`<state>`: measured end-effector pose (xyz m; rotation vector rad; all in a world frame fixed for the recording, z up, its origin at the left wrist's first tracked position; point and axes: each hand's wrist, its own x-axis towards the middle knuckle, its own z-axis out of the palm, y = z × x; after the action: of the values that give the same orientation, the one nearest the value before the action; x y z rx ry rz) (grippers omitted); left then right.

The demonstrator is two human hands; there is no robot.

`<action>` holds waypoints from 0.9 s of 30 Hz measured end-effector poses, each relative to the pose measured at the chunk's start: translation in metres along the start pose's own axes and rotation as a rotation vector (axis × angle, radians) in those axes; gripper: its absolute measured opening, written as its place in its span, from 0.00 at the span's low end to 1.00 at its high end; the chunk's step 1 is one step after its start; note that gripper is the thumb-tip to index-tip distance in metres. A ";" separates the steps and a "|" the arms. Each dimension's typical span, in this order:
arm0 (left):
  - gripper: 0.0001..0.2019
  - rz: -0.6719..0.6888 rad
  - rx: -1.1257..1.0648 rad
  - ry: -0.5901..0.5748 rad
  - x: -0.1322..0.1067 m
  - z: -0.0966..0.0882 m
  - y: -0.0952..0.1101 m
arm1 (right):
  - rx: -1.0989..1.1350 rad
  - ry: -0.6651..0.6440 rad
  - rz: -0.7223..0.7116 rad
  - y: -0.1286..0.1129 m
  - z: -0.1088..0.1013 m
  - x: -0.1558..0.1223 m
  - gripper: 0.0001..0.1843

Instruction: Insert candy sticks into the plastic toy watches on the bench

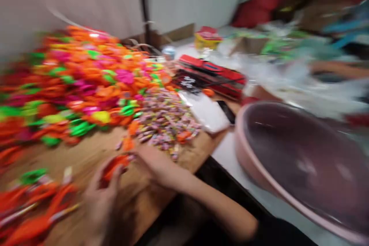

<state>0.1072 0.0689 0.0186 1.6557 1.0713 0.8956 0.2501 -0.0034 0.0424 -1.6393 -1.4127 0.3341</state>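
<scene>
The picture is smeared by motion. My left hand [102, 198] is at the lower left over the wooden table [95, 150], its fingers curled around a small orange plastic piece [115, 165]. My right hand [154, 163] reaches in from the right and touches the same orange piece, its fingers blurred. Just beyond the hands lies a heap of small wrapped candies [165, 119]. A big pile of orange, pink and green plastic toys [83, 77] covers the left and far part of the table.
A large pink basin [302, 169] stands at the right, off the table's edge. Red flat packs [213, 75], a white packet [209, 113] and a dark phone-like object [226, 111] lie behind the candies. More orange pieces [31, 207] lie at the lower left. Clear plastic bags [288, 73] are at the back right.
</scene>
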 end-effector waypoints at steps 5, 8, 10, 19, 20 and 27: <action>0.19 -0.027 -0.093 0.049 -0.002 -0.008 0.006 | 0.438 0.020 0.137 0.000 0.008 -0.009 0.10; 0.16 0.021 -0.071 0.039 -0.014 -0.009 0.015 | 0.434 -0.032 0.155 -0.005 0.005 -0.018 0.10; 0.14 0.049 -0.043 0.030 -0.019 -0.012 0.017 | 0.376 -0.022 0.088 -0.009 0.007 -0.019 0.10; 0.13 0.177 0.103 0.014 -0.017 -0.014 0.015 | -0.150 0.101 -0.236 -0.010 0.012 -0.017 0.13; 0.13 0.168 0.109 0.019 -0.017 -0.014 0.015 | -0.226 0.092 -0.254 -0.012 0.012 -0.018 0.13; 0.14 0.051 0.104 0.013 -0.022 -0.012 0.009 | -0.730 -0.001 -0.336 -0.015 0.013 -0.015 0.08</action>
<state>0.0902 0.0503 0.0286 1.7721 1.1048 0.8979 0.2263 -0.0122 0.0418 -1.8981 -1.9073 -0.4276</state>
